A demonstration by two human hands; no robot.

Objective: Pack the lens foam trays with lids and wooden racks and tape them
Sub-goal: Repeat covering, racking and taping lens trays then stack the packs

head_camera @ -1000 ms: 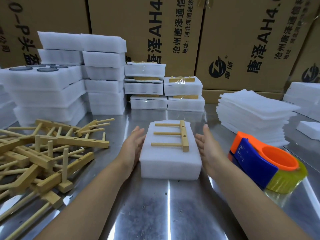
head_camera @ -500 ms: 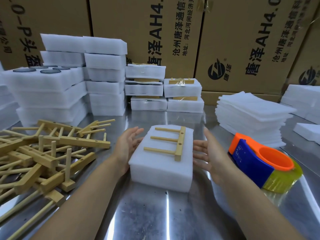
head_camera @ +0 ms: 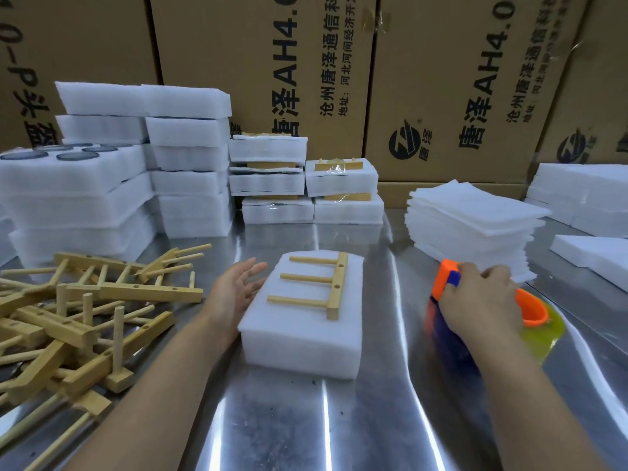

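Since a moment ago the right hand (head_camera: pixel 482 300) has left the pack's right side and now lies over the orange-and-blue plastic tape dispenser (head_camera: pixel 531 312), fingers curled round its orange top. It covers most of the dispenser, and motion blur smears the blue body below. The left hand (head_camera: pixel 234 290) stays by the left edge of the white foam tray pack (head_camera: pixel 299 338), fingers straight and spread; whether the palm touches the foam cannot be told. This rectangular, soft-edged pack sits mid-table on the streaked steel table (head_camera: pixel 339 419), with a pale wooden rack (head_camera: pixel 336 287) lying flat on top, its three dowels pointing left.

At left, a tangled pile of wooden racks (head_camera: pixel 85 311) runs off the frame edge. Behind stand stacks of thick foam trays (head_camera: pixel 78 188), the top left one showing dark round lenses (head_camera: pixel 73 155), and taped packs (head_camera: pixel 339 185) under glossy film. Thin foam sheets (head_camera: pixel 475 226) stack behind the dispenser. Printed cardboard boxes (head_camera: pixel 441 79) wall the back.
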